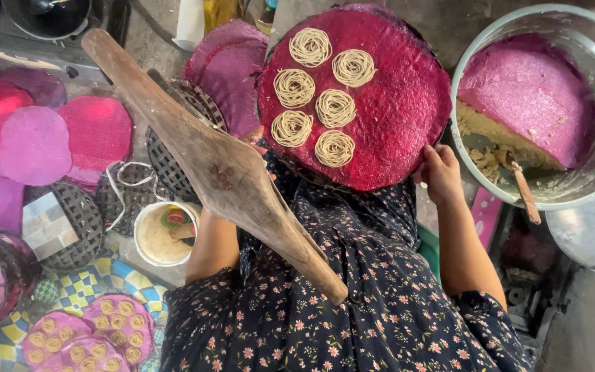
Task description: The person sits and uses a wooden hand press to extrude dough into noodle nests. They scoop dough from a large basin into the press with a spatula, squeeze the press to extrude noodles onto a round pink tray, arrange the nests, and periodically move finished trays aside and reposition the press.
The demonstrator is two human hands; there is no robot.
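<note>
While both hands hold it up, a round woven tray covered with a deep red-pink cloth (387, 117) hangs over the lap of the person in a dark flowered dress (352, 303). On the cloth lie six pale coils of pressed noodle (321, 89), grouped toward its left half, close together but mostly apart. The right hand (441, 172) grips the tray's lower right rim, fingers curled around the edge. The left hand (255, 136) is mostly hidden behind a long wooden press (215, 165) that slants across the view from upper left to lower right; only a bit of it shows at the tray's left rim, so I cannot tell how its fingers lie.

No readable packages stand out. A small white tub (160, 234) with pale contents and a bit of red and green at its rim sits left of the person's forearm.

Right of the tray stands a big metal basin (590, 179) holding a block of pale dough under a pink cloth (525, 96), with a wooden-handled tool (525, 193) resting inside. To the left, bare pink and purple cloth discs (36, 141) and dark woven trays (70, 220) lie on a checked mat (91, 282). More trays with noodle coils (98, 337) sit at the lower left. The floor is grey and rough.
</note>
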